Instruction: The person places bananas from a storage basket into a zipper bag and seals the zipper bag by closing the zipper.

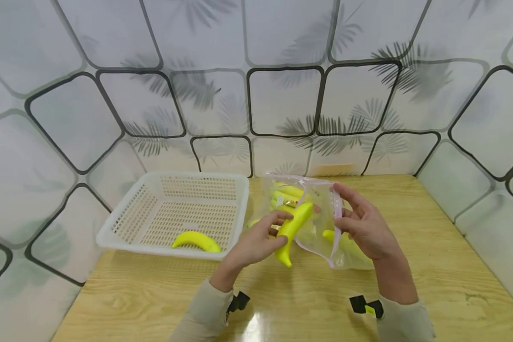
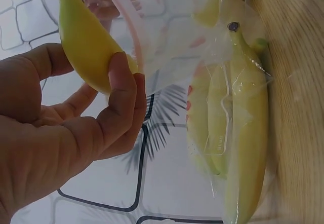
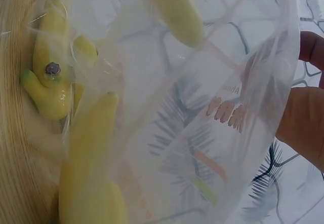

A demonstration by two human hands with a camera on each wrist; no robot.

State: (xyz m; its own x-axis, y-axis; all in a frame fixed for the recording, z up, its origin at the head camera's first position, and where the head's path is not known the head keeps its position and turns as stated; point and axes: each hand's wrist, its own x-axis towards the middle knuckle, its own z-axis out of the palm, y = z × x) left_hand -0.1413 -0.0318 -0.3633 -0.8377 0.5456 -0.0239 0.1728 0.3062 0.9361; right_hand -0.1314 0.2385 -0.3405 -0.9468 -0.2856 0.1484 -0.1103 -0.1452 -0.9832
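My left hand pinches a yellow banana between thumb and fingers, at the mouth of a clear plastic zip bag. The left wrist view shows this banana tilted in front of the bag's pink rim. My right hand pinches the bag's pink edge between thumb and fingers and holds the mouth apart. Several bananas lie inside the bag, seen through its film; in the right wrist view one more banana shows low in it.
Left of the bag stands a white slotted plastic basket with one banana near its front wall. Both rest on a light wooden table. Patterned walls close off the back and sides.
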